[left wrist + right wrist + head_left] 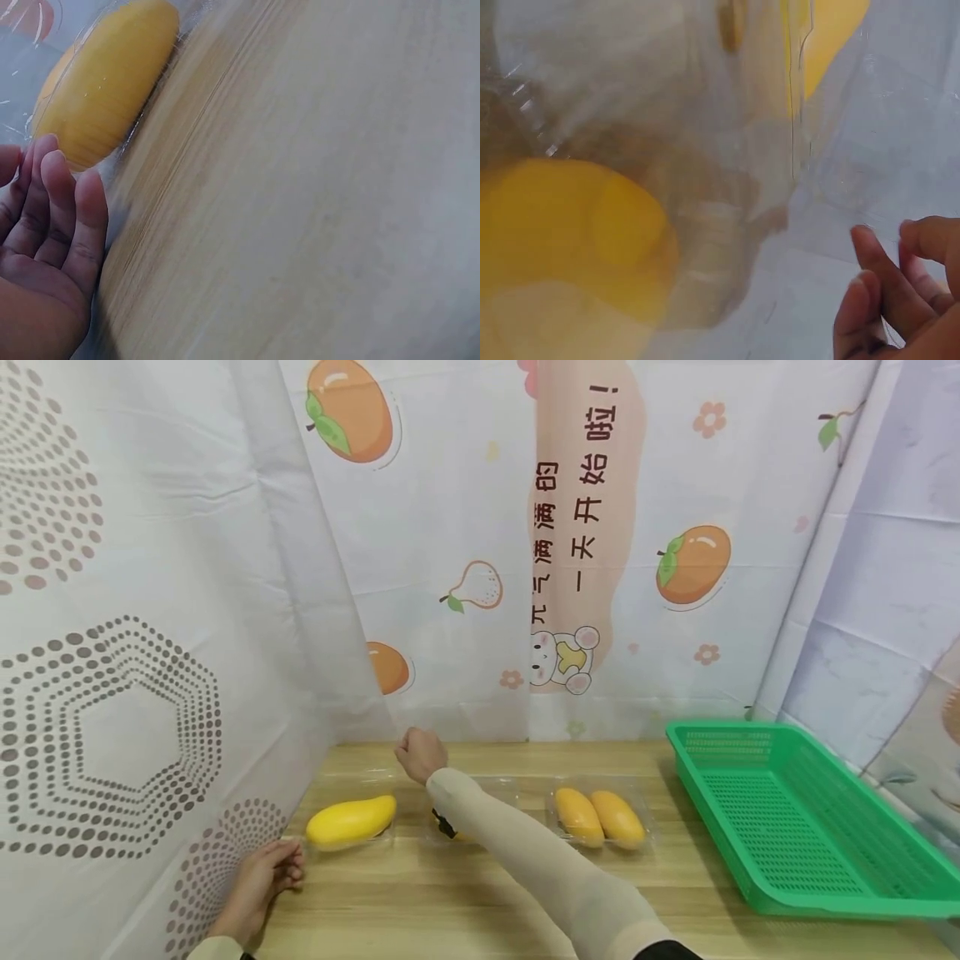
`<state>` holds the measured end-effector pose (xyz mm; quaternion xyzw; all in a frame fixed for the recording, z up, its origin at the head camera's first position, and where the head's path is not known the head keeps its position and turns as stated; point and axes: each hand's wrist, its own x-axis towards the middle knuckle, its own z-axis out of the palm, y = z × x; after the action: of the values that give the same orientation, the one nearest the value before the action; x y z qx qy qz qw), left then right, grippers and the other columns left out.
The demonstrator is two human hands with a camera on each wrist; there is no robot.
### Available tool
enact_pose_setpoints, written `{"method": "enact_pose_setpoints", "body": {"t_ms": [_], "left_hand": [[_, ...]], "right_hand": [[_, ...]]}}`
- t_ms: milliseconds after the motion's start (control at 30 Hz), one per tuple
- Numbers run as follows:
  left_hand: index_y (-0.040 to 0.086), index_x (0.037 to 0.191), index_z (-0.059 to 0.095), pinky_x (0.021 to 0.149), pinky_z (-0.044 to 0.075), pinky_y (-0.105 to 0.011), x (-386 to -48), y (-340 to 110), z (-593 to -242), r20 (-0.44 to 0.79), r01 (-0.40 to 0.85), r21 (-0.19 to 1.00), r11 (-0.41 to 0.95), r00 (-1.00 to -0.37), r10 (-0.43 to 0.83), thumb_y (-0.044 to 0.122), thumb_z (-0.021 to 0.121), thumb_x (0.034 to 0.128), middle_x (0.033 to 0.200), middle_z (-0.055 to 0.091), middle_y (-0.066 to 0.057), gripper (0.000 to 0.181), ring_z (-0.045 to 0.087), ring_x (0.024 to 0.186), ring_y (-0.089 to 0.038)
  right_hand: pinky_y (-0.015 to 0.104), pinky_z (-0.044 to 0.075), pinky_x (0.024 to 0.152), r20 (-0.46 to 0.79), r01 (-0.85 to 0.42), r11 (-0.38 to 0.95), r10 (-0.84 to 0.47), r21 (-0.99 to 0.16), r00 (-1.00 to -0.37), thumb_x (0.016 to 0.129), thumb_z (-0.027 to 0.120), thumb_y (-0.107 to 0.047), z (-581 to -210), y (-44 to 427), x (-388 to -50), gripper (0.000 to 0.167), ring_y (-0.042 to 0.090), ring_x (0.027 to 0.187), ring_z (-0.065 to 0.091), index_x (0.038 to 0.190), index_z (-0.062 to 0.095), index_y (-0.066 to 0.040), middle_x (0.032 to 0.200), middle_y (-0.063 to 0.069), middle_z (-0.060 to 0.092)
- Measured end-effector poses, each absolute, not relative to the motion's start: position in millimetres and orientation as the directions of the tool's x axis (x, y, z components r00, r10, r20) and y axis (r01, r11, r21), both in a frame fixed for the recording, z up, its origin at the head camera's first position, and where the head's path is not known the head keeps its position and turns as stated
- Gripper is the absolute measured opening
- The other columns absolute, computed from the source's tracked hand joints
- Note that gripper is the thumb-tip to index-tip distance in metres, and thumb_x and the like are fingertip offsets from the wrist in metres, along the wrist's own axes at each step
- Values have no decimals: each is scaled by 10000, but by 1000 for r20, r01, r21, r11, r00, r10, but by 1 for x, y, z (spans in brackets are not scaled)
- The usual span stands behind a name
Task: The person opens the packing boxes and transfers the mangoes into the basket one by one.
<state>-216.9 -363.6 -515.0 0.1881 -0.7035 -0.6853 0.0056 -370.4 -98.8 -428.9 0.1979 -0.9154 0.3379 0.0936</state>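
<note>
A yellow mango (351,821) lies in a clear plastic box at the left of the table. Beside its near left end is my left hand (268,870), fingers loosely bent and holding nothing; the left wrist view shows the fingertips close to the mango (109,86). Farther back, my right hand (422,754) is raised between the left and middle boxes, fingers curled. In the right wrist view its fingers (874,247) seem to pinch the edge of a clear plastic lid (892,142), though the contact is hard to make out. My right forearm mostly hides the middle box.
Two orange-yellow mangoes (598,818) lie side by side in another clear box right of my forearm. A green plastic basket (757,860) stands at the right end of the wooden table (420,910). Printed curtains (450,510) hang behind and at both sides.
</note>
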Motion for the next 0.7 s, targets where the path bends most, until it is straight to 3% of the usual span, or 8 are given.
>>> {"method": "enact_pose_setpoints", "body": {"t_ms": [200, 300, 367, 433, 500, 567, 700], "left_hand": [[6, 972, 660, 681, 588, -335, -218, -363, -513, -245, -251, 968, -12, -931, -270, 184, 524, 1082, 841, 654, -41, 249, 612, 713, -166], [10, 974, 656, 683, 586, -336, -219, -363, -512, -244, -250, 968, -12, -934, -261, 199, 529, 1084, 844, 650, -37, 253, 608, 717, -165], [12, 971, 654, 683, 586, -337, -218, -363, -512, -246, -251, 968, -12, -934, -259, 205, 530, 1084, 842, 650, -37, 256, 606, 715, -164], [12, 968, 655, 680, 587, -338, -217, -363, -512, -248, -254, 967, -12, -933, -260, 207, 529, 1085, 838, 650, -37, 259, 605, 711, -163], [10, 967, 656, 680, 588, -338, -215, -363, -512, -249, -255, 967, -12, -932, -264, 204, 527, 1085, 834, 653, -39, 261, 607, 706, -163], [6, 967, 657, 679, 590, -339, -214, -362, -513, -248, -254, 967, -14, -931, -268, 200, 530, 1083, 833, 656, -43, 260, 610, 703, -163], [-7, 976, 658, 681, 592, -340, -212, -360, -514, -242, -249, 968, -10, -931, -273, 200, 543, 1079, 838, 667, -53, 258, 616, 703, -163]], "right_hand": [[234, 267, 424, 235, -389, 774, -311, -500, -921, 975, 641, -107, -438, -100, -381, 526, 87, 462, 241, 528, 370, -169, 478, -65, 269], [266, 318, 444, 201, -352, 831, -291, -431, -935, 963, 649, -114, -439, -102, -384, 554, 119, 470, 271, 510, 333, -163, 470, -43, 262], [292, 444, 527, 176, -318, 868, -269, -381, -947, 957, 695, -176, -440, -104, -385, 522, 132, 520, 421, 524, 404, -164, 498, -42, 400], [360, 535, 710, 146, -289, 891, -253, -349, -956, 929, 752, -226, -442, -105, -385, 426, 165, 723, 589, 582, 513, -164, 682, -26, 598], [451, 532, 880, 112, -265, 902, -241, -341, -964, 893, 798, -247, -444, -107, -384, 300, 207, 964, 640, 668, 616, -168, 922, -8, 694], [518, 488, 977, 83, -253, 901, -239, -353, -967, 875, 807, -223, -447, -107, -383, 190, 243, 1092, 628, 751, 673, -170, 1063, 3, 701], [571, 447, 1013, 45, -238, 888, -240, -392, -970, 890, 770, -164, -452, -108, -382, 134, 237, 1017, 652, 781, 693, -158, 949, -24, 695]]}}
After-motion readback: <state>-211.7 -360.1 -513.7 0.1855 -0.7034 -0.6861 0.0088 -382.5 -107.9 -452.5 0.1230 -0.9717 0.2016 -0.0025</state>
